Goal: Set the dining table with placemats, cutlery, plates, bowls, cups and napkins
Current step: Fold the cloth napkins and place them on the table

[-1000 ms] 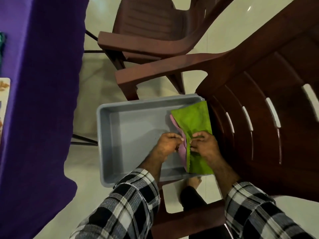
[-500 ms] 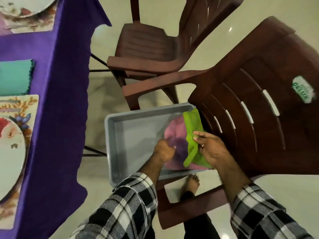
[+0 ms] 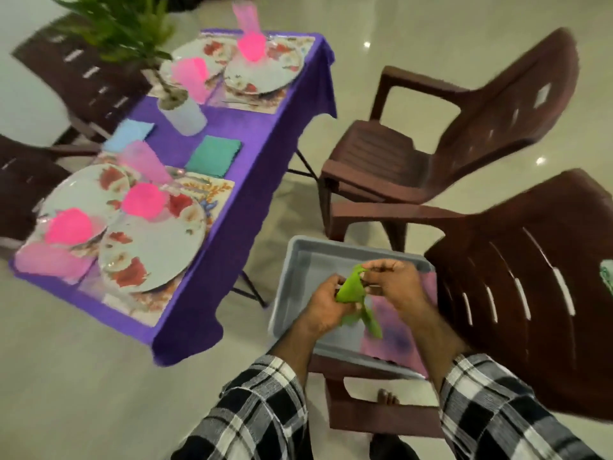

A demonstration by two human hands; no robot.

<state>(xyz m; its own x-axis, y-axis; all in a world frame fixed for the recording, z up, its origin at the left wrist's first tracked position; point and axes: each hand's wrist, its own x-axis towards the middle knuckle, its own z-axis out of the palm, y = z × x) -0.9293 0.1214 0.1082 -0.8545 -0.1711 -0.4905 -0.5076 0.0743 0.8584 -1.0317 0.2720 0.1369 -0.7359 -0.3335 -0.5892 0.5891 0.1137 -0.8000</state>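
Green napkin (image 3: 352,291) is up in the air between both hands, over the grey tub (image 3: 298,260) that sits on a brown chair's seat. Left hand (image 3: 326,302) has fingers curled round the napkin's lower bunch; right hand (image 3: 394,283) pinches the top corner with thumb and fingertips. One loose tail hangs down toward the tub floor.

Handling, my read: soft, light cloth, floppy, no stiffness, won't break, not slippery. It crumples when grabbed in the middle, so better held by two corners or an edge to shake flat and fold. No weight concern.

A pink napkin (image 3: 394,340) lies flat on the tub floor under the hands, not touched.

Further out: table with purple cloth (image 3: 258,154) to the left, set with flowered plates (image 3: 156,250), pink cups (image 3: 144,199), and patterned placemats (image 3: 212,190). A teal napkin (image 3: 213,155) and a light blue napkin (image 3: 127,131) lie folded near a potted plant (image 3: 180,109). Second brown chair (image 3: 447,137) stands beside the table.

Writing: a small pale label (image 3: 606,275) shows at the right edge on the near chair back, too cut off and blurred to read. No other text legible.
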